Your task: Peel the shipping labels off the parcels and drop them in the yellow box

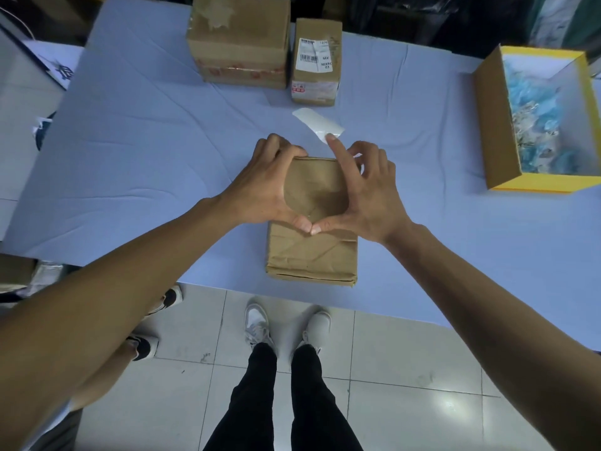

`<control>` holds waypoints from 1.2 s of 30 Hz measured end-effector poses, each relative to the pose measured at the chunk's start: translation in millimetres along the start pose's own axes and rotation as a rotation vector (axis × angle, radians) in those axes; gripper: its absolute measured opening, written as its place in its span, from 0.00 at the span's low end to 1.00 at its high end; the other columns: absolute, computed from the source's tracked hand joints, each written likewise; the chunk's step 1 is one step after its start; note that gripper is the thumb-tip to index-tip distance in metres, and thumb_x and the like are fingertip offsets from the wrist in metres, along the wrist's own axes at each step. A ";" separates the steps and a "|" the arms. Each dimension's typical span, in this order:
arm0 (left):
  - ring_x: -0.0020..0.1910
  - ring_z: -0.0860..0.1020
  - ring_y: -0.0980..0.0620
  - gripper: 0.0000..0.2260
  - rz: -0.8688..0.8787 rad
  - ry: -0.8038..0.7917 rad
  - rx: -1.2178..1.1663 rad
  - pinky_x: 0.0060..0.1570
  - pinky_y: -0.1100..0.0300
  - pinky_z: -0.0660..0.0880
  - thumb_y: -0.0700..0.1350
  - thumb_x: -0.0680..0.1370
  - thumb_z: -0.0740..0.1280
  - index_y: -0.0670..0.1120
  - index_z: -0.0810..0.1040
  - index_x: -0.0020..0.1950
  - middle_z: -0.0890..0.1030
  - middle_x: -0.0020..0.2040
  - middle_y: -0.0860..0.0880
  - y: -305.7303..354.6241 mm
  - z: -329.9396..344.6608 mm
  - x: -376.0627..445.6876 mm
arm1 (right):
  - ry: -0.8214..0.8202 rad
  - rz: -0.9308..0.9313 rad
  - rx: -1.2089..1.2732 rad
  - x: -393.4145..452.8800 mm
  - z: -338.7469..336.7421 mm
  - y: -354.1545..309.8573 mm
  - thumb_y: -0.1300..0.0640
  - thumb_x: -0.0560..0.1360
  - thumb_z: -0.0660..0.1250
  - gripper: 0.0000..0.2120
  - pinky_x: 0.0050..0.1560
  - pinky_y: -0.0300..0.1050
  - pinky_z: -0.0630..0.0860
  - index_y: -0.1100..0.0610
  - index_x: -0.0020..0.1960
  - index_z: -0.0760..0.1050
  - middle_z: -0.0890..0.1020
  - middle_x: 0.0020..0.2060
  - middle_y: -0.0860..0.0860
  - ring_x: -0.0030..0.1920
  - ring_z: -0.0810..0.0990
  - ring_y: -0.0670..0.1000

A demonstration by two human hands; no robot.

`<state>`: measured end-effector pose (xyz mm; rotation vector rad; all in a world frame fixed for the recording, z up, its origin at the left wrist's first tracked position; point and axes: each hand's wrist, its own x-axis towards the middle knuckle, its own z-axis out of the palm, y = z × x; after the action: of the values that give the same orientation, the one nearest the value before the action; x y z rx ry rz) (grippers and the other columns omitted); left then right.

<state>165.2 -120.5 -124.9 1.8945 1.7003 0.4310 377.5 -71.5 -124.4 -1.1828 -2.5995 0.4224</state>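
Pale blue cloth is covering the table (130,151) above a tiled floor. Centred, a bare brown parcel (312,252) is lying under both hands; the left hand (266,187) is gripping its far edge, the right hand (367,196) is pinching a peeled white label (318,123). At 2 o'clock, the yellow box (497,125) is sitting open.

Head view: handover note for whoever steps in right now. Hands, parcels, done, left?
Left hand: fingers curled over the near parcel's far edge, thumb on top.
Right hand: thumb on the same parcel, a white label stuck to its raised index fingertip.
Done: near parcel's top shows no label.
Left: drop that label in the yellow box, far right, then peel the small parcel at the back. The big parcel shows no label.
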 end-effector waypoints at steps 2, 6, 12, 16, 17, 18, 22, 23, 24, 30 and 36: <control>0.58 0.65 0.53 0.48 0.010 0.024 -0.011 0.56 0.57 0.70 0.66 0.51 0.80 0.47 0.69 0.64 0.67 0.58 0.50 -2.6 -4.2 6.6 | -0.008 0.001 0.017 8.3 -0.9 3.0 0.20 0.53 0.65 0.61 0.56 0.49 0.65 0.51 0.78 0.56 0.68 0.57 0.56 0.55 0.67 0.53; 0.49 0.72 0.52 0.33 -0.006 0.044 -0.041 0.46 0.55 0.72 0.64 0.55 0.80 0.48 0.72 0.50 0.73 0.49 0.52 -5.7 -11.6 23.8 | 0.000 -0.025 0.059 25.0 -1.0 11.3 0.21 0.59 0.62 0.56 0.52 0.49 0.69 0.53 0.78 0.58 0.69 0.53 0.56 0.49 0.69 0.53; 0.31 0.72 0.58 0.18 -0.023 0.169 -0.232 0.33 0.60 0.68 0.55 0.65 0.79 0.47 0.74 0.33 0.76 0.31 0.55 -14.6 -9.4 43.2 | 0.034 -0.051 0.055 46.2 4.1 24.7 0.35 0.71 0.68 0.41 0.37 0.42 0.69 0.58 0.75 0.62 0.70 0.51 0.59 0.38 0.70 0.52; 0.28 0.69 0.53 0.21 -0.071 0.307 -0.217 0.31 0.53 0.67 0.54 0.72 0.73 0.42 0.70 0.29 0.71 0.27 0.50 -14.0 0.9 42.1 | -0.011 -0.007 -0.010 47.4 5.3 19.7 0.39 0.75 0.66 0.35 0.36 0.48 0.76 0.59 0.74 0.65 0.73 0.53 0.60 0.39 0.76 0.58; 0.28 0.69 0.50 0.22 -0.092 0.312 -0.150 0.31 0.51 0.67 0.55 0.73 0.71 0.40 0.70 0.29 0.71 0.28 0.47 -11.3 0.7 41.1 | -0.043 0.019 -0.013 46.0 2.6 16.8 0.40 0.75 0.65 0.34 0.39 0.50 0.77 0.58 0.74 0.64 0.73 0.55 0.61 0.43 0.77 0.60; 0.30 0.71 0.48 0.22 -0.116 0.293 -0.080 0.31 0.50 0.68 0.55 0.74 0.70 0.39 0.71 0.30 0.72 0.30 0.46 -7.8 -0.6 40.7 | -0.081 0.059 -0.005 45.3 -2.5 12.3 0.41 0.76 0.66 0.34 0.42 0.51 0.77 0.57 0.74 0.63 0.72 0.57 0.60 0.47 0.77 0.61; 0.45 0.76 0.44 0.13 -0.232 0.117 0.060 0.39 0.54 0.67 0.46 0.79 0.64 0.39 0.78 0.39 0.77 0.43 0.44 19.2 -19.4 29.4 | -0.294 0.234 -0.044 49.1 -34.4 -16.1 0.44 0.77 0.66 0.32 0.51 0.54 0.77 0.53 0.75 0.60 0.67 0.64 0.59 0.57 0.76 0.61; 0.48 0.77 0.42 0.11 -0.247 0.109 0.085 0.39 0.55 0.67 0.44 0.79 0.63 0.40 0.79 0.41 0.77 0.46 0.43 26.7 -28.7 25.0 | -0.322 0.260 -0.048 51.8 -43.9 -24.2 0.45 0.77 0.67 0.30 0.53 0.55 0.77 0.52 0.74 0.60 0.66 0.65 0.59 0.57 0.76 0.62; 0.49 0.76 0.41 0.10 -0.248 0.130 0.104 0.39 0.55 0.67 0.43 0.79 0.62 0.41 0.80 0.44 0.78 0.47 0.42 33.9 -40.3 21.7 | -0.320 0.277 -0.029 54.8 -54.9 -32.0 0.46 0.77 0.67 0.28 0.54 0.55 0.77 0.52 0.73 0.62 0.66 0.65 0.59 0.57 0.76 0.62; 0.51 0.78 0.45 0.11 -0.135 0.411 -0.032 0.51 0.52 0.75 0.39 0.78 0.63 0.44 0.83 0.54 0.83 0.52 0.44 76.4 -106.7 -4.5 | -0.099 0.290 0.228 66.8 -117.9 -69.4 0.50 0.78 0.66 0.10 0.47 0.47 0.73 0.55 0.54 0.76 0.75 0.54 0.57 0.48 0.78 0.59; 0.48 0.79 0.52 0.06 -0.086 0.274 -0.178 0.46 0.60 0.71 0.40 0.76 0.69 0.44 0.85 0.50 0.84 0.49 0.48 92.3 -137.3 -20.6 | -0.157 0.226 0.291 68.5 -153.6 -83.6 0.57 0.74 0.71 0.03 0.46 0.49 0.76 0.54 0.45 0.77 0.82 0.49 0.54 0.49 0.79 0.55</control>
<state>157.3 -119.4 41.6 1.6886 1.8397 0.8100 329.3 -47.8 55.5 -1.3878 -2.4242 0.9395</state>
